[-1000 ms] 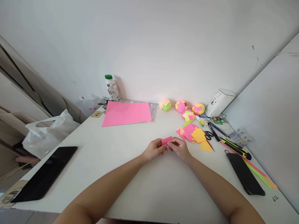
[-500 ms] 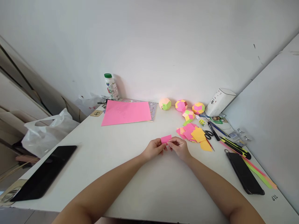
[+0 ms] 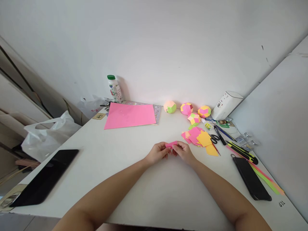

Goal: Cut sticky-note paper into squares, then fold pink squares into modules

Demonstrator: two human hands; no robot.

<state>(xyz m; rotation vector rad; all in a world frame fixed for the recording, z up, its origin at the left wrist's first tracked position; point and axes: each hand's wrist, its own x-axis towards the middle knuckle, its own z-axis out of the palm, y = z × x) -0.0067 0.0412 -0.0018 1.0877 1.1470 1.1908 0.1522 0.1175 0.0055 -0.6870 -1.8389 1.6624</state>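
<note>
A small piece of pink paper (image 3: 171, 144) is pinched between both hands above the white table. My left hand (image 3: 157, 154) is closed on its left end, and my right hand (image 3: 184, 152) grips the right end, thumbs toward me. The paper shows as a narrow strip; its lower part is hidden by the fingers. Just right of my right hand lies a loose pile of pink and yellow paper squares (image 3: 204, 139). Behind the pile sit several multicoloured paper balls, among them a peach and green one (image 3: 170, 107).
A large pink sheet (image 3: 131, 115) lies at the back left, near a bottle (image 3: 115, 89). Scissors (image 3: 214, 138), a yellow-black cutter (image 3: 243, 153) and a black phone-like case (image 3: 251, 178) are on the right. A black tablet (image 3: 45, 178) lies left, beside a plastic bag (image 3: 50, 134).
The pink paper now shows as a narrower strip, its top edge lower between the fingers. My right hand has shifted slightly; both hands still hold the paper.
</note>
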